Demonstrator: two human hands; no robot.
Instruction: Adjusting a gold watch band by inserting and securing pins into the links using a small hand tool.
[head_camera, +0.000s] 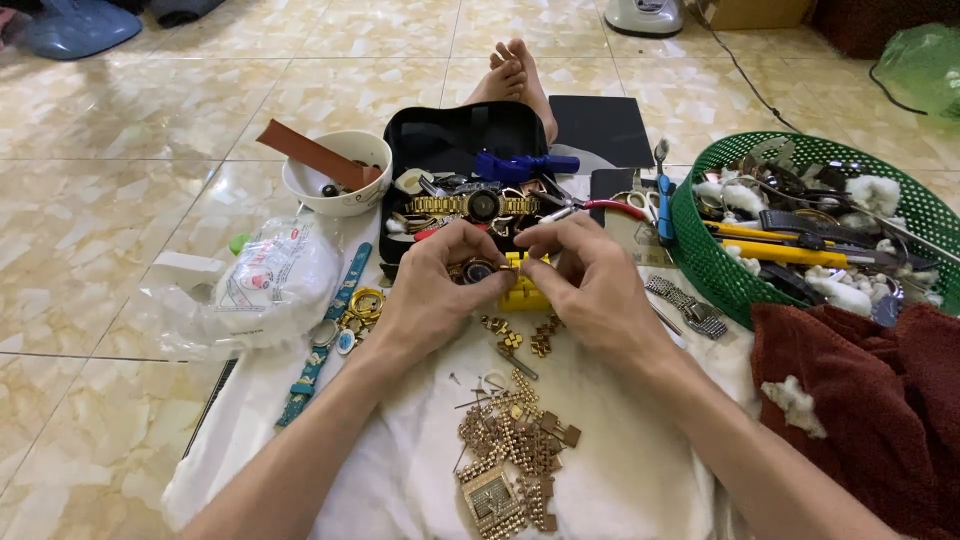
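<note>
My left hand and my right hand meet over a small yellow plastic block on the white cloth. Left fingers pinch a small round dark watch piece against the block; right fingertips pinch at its top. Whether the right hand holds a tool or pin is hidden. Below the hands lie gold bracelet links and a square gold watch.
A black open case with a gold watch and blue tool lies behind. A green basket of tools sits right, a dark red cloth front right, a white bowl and plastic bag left. Bare feet show beyond.
</note>
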